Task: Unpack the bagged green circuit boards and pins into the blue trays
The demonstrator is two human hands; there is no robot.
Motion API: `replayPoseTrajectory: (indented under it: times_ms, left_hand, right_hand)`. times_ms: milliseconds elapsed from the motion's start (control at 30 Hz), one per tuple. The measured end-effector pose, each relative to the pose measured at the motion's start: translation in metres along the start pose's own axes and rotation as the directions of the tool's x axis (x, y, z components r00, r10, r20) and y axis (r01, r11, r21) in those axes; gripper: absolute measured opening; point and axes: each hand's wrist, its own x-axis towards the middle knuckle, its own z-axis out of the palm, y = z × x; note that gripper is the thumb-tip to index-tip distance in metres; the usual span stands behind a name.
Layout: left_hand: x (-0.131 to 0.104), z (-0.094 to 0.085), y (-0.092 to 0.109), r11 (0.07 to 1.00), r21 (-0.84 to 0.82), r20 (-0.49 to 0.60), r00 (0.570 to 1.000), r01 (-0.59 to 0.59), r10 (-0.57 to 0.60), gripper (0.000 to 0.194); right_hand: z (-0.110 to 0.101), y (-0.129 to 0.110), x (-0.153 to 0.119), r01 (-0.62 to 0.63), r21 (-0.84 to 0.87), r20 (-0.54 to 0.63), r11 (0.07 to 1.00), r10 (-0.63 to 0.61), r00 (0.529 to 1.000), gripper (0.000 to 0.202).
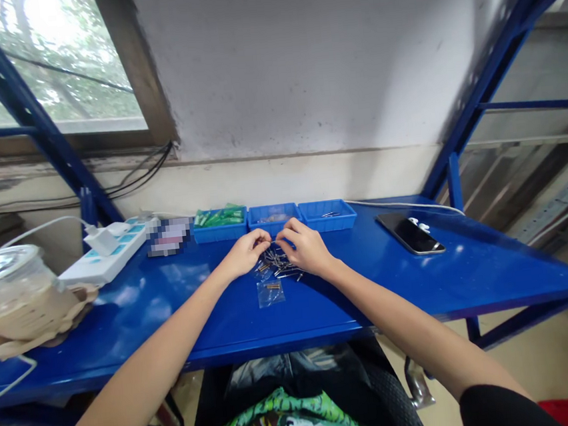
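My left hand (249,252) and my right hand (306,244) face each other over a pile of metal pieces (279,264) on the blue table. Fingers of both hands are pinched around something small between them, too small to name. Just below the pile lies a small clear bag (270,293) with brass-coloured pieces inside. Behind my hands stand three blue bins in a row: the left bin (221,233) holds green pieces, the middle bin (259,215) holds small items, and the right bin (328,223) holds a few metal pieces.
A phone (411,233) with white earbuds (419,225) lies at the right. At the left are a white power strip (102,260), a blurred-out item (169,237) and a lidded drink cup (13,289). The table's front edge (286,342) runs below my forearms.
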Motion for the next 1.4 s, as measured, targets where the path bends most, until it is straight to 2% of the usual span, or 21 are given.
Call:
replayPoseTrajectory:
  times_ms: [100, 300, 400, 533, 700, 1033, 1233, 1400]
  left_hand:
    - [0.001, 0.003, -0.001, 0.997, -0.073, -0.012, 1.000, 0.011, -0.012, 0.010]
    - [0.001, 0.004, 0.006, 0.984, -0.180, -0.159, 0.987, -0.004, -0.026, 0.013]
    - [0.000, 0.001, 0.008, 0.992, -0.123, -0.203, 0.979, -0.014, -0.011, 0.020]
    - [-0.003, -0.003, 0.011, 0.999, 0.036, -0.243, 0.969, -0.034, 0.042, 0.017]
    - [-0.005, -0.004, 0.016, 0.985, 0.146, -0.203, 0.972, -0.089, 0.118, 0.014]
    - [-0.007, -0.008, 0.020, 0.975, 0.212, -0.124, 0.988, -0.064, 0.092, 0.026]
    - [-0.008, -0.006, 0.022, 0.979, 0.179, -0.185, 0.974, -0.095, 0.128, 0.016]
    - [-0.009, -0.008, 0.024, 0.976, 0.206, -0.164, 0.982, -0.063, 0.098, 0.021]
  right_hand:
    - [-0.001, 0.000, 0.000, -0.016, 0.018, 0.000, 1.000, 0.016, 1.000, 0.020]
    - [-0.003, 0.001, 0.001, -0.064, 0.086, -0.033, 0.994, 0.067, 0.997, 0.019]
    - [-0.004, 0.002, 0.002, -0.112, 0.104, -0.051, 0.988, 0.118, 0.992, 0.020]
    - [-0.005, 0.001, 0.002, -0.110, 0.119, -0.044, 0.987, 0.116, 0.992, 0.023]
    - [-0.005, -0.001, 0.002, -0.088, 0.125, -0.036, 0.988, 0.093, 0.995, 0.025]
    - [-0.006, -0.001, 0.001, -0.026, 0.138, -0.015, 0.990, 0.028, 0.999, 0.019]
    - [-0.006, -0.001, 0.002, -0.033, 0.132, -0.043, 0.991, 0.039, 0.998, 0.023]
    - [-0.004, 0.001, 0.002, -0.018, 0.133, -0.034, 0.991, 0.023, 0.999, 0.021]
